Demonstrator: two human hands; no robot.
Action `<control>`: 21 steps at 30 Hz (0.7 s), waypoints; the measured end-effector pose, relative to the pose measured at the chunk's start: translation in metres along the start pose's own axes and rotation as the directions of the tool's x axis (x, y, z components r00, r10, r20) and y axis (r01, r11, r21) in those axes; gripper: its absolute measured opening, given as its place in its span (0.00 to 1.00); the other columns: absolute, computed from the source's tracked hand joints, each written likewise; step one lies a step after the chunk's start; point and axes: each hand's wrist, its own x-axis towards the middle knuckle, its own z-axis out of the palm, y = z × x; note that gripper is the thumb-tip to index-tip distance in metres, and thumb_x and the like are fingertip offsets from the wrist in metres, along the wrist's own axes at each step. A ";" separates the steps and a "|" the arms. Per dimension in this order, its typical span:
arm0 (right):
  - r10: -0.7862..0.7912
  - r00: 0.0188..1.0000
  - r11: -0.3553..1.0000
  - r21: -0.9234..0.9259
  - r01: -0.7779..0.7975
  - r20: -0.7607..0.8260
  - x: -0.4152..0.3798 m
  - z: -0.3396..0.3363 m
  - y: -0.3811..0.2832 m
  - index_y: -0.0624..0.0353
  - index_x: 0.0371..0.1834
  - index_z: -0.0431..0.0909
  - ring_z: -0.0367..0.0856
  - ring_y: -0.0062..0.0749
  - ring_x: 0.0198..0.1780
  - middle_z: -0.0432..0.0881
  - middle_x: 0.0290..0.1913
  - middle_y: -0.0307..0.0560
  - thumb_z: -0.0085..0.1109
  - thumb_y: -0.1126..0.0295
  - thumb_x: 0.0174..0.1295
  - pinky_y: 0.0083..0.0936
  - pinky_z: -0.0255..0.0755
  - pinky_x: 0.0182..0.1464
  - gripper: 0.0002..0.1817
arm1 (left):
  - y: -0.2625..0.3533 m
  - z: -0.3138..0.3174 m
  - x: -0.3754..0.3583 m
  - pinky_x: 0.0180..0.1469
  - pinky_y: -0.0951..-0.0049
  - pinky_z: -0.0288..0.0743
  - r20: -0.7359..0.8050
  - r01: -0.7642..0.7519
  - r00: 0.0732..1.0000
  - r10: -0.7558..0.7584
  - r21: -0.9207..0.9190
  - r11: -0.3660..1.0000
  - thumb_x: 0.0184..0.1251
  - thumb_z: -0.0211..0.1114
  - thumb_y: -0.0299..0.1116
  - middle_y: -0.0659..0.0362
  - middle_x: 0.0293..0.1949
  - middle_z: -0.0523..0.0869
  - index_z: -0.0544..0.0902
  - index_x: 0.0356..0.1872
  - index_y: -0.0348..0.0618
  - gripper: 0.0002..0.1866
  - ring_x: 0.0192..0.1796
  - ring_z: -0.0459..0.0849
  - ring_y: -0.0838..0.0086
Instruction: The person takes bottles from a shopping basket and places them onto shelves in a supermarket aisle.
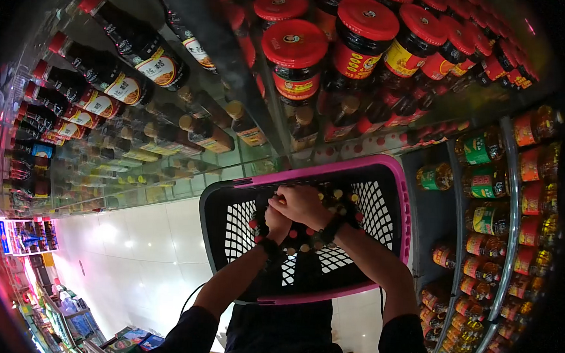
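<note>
Black shopping basket [214, 221], pink edging [406, 215], latticed sides [373, 213], capped bottles [338, 194] inside

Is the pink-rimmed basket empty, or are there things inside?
Not empty: the tops of several bottles show inside the basket.

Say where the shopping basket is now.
In the head view's centre, the shopping basket is under the left hand and right hand, left of the golden bottles.

Shop: shelves stocked with rows of matching red-lidded jars [367, 20], dark bottles [136, 47]; shopping basket [404, 212].
</note>
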 end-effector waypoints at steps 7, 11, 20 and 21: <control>-0.016 0.999 0.988 -0.155 0.023 0.044 -0.006 0.020 0.010 0.60 0.18 0.76 0.78 0.43 0.22 0.76 0.18 0.52 0.59 0.61 0.46 0.35 0.73 0.28 0.13 | 0.014 0.009 -0.004 0.34 0.62 0.72 0.012 0.018 1.000 -0.017 -0.078 0.997 0.48 0.63 0.38 0.51 0.28 0.81 0.74 0.37 0.44 0.16 0.35 0.80 0.54; 0.003 0.996 0.998 -0.069 0.002 0.084 -0.008 0.019 0.007 0.63 0.14 0.75 0.78 0.44 0.22 0.75 0.16 0.54 0.59 0.64 0.45 0.35 0.72 0.28 0.13 | 0.034 -0.001 -0.011 0.35 0.64 0.73 0.152 -0.126 0.987 0.061 0.465 0.876 0.48 0.64 0.37 0.51 0.28 0.81 0.74 0.39 0.42 0.17 0.36 0.80 0.55; -0.010 1.000 0.991 -0.133 0.010 -0.002 -0.018 0.051 0.043 0.64 0.06 0.67 0.68 0.41 0.11 0.66 0.07 0.52 0.58 0.66 0.44 0.37 0.66 0.19 0.17 | 0.053 -0.031 -0.012 0.43 0.66 0.73 0.055 0.002 0.998 -0.010 0.156 0.988 0.45 0.66 0.34 0.49 0.40 0.79 0.72 0.46 0.39 0.24 0.42 0.79 0.57; -0.006 1.000 0.991 -0.132 0.005 -0.008 -0.018 0.056 0.044 0.64 0.06 0.67 0.68 0.41 0.11 0.66 0.07 0.52 0.58 0.66 0.44 0.37 0.66 0.19 0.17 | 0.048 -0.040 -0.017 0.43 0.67 0.72 0.030 0.064 0.997 -0.070 0.170 0.983 0.45 0.66 0.33 0.50 0.40 0.80 0.73 0.46 0.39 0.23 0.43 0.79 0.58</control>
